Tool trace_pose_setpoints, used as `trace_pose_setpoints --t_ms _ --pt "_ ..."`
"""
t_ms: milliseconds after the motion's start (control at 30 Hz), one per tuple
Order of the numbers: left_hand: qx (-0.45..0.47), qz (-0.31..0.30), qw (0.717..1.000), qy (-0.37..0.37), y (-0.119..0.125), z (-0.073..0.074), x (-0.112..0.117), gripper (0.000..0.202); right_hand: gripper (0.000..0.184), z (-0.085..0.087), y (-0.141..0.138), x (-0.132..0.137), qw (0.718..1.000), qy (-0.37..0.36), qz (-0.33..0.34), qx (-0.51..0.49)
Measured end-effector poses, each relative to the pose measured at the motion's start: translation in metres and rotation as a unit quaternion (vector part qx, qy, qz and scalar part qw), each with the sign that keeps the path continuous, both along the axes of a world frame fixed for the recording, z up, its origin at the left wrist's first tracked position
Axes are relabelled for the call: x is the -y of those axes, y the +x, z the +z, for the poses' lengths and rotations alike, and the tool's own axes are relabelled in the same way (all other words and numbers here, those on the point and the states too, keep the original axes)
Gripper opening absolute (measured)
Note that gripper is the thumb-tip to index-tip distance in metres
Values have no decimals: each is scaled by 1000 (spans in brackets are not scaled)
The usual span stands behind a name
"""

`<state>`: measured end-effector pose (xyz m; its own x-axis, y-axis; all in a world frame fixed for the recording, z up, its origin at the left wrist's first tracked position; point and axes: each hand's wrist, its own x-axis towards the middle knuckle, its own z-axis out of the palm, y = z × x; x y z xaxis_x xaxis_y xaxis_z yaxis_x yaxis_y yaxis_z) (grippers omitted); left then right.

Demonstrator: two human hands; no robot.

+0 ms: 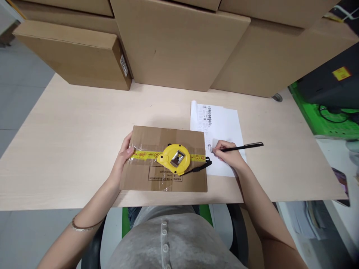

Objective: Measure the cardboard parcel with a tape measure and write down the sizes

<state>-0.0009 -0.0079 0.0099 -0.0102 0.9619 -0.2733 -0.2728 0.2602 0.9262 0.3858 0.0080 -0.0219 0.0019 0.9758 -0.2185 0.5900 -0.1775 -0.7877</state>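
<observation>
My left hand [123, 157] grips the left edge of a cardboard box [137, 177], its thumb on top near a strip of yellow tape. Lying on the box is a yellow tape measure [168, 157] with a metal belt clip and a black wrist strap [200, 166]. To the right of the box, my right hand [227, 152] is closed around a black pen [246, 146]. The pen's tip end points at a sheet of paper [224, 123] that carries printed and handwritten marks. The box's right edge covers part of the paper's left side.
Large cardboard boxes [179, 45] stand along the back of the table [70, 149], with a smaller box [84, 56] at the back left. On the right are a green surface [311, 116] with black cables and a phone-like device [340, 183].
</observation>
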Motion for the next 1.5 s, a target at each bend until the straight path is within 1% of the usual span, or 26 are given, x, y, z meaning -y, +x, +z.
trace_pose_setpoints --t_ms 133,200,267,400,500,533,567,600,667,700,733,767,800,867,933,1000,1067,1100,1133,1200,1267,1333,1367,1433,1500 --pt "2 -10 1000 9 -1 -2 0 71 45 12 -1 3 997 -25 11 70" --pt "-2 -19 1000 16 -2 -4 0 73 54 20 -5 5 991 -39 10 128" --pt "-20 -28 999 34 -3 -7 0 74 57 27 -13 7 978 -51 8 203" --pt "-77 -26 993 91 -6 -16 2 75 50 33 -34 5 938 -60 8 342" --pt "-99 -38 987 123 -9 -19 5 70 44 34 -46 3 914 -66 5 400" --pt "-110 -46 984 133 -11 -19 4 68 43 37 -49 4 909 -61 -1 413" --pt "-121 -56 981 139 -13 -18 4 65 43 40 -51 4 908 -38 -9 418" --pt "-132 -68 979 141 -16 -17 2 63 44 45 -54 5 912 7 -15 410" --pt "-148 -93 974 144 -22 -17 -3 55 45 58 -63 9 923 152 -5 353" --pt "-153 -107 971 150 -25 -18 -7 52 45 66 -69 11 922 228 16 311" --pt "-154 -118 968 158 -27 -19 -11 48 44 74 -77 14 917 288 49 271" --pt "-151 -126 966 170 -29 -21 -14 46 44 82 -86 17 912 320 91 240" --pt "-147 -131 963 183 -31 -22 -18 46 43 89 -97 20 909 328 132 220" --pt "-145 -132 958 209 -33 -23 -23 48 43 101 -118 25 911 303 196 197" --pt "-168 -132 949 231 -34 -20 -26 49 46 109 -137 26 922 262 231 166" --pt "-197 -147 937 248 -36 -14 -27 49 49 115 -152 23 938 204 256 115" --pt "-209 -167 931 247 -37 -11 -27 49 48 120 -166 15 946 146 285 46" --pt "-203 -173 933 242 -37 -12 -28 49 47 121 -172 10 946 130 295 15" --pt "-188 -173 939 231 -36 -13 -28 50 46 123 -179 5 944 129 302 -9" --pt "-125 -169 956 205 -34 -20 -28 55 41 125 -193 -4 935 158 317 -29" --pt "-53 -167 968 180 -32 -26 -29 64 38 126 -204 -9 924 185 335 -24" --pt "-23 -164 971 174 -31 -30 -29 71 38 125 -209 -9 916 203 345 -8" --pt "-33 -164 969 183 -31 -30 -29 72 39 124 -209 -7 915 215 342 2" --pt "-85 -174 957 215 -34 -26 -29 67 40 122 -202 -1 914 242 323 26" --pt "-141 -198 939 244 -38 -21 -29 58 39 120 -187 7 916 262 299 44"
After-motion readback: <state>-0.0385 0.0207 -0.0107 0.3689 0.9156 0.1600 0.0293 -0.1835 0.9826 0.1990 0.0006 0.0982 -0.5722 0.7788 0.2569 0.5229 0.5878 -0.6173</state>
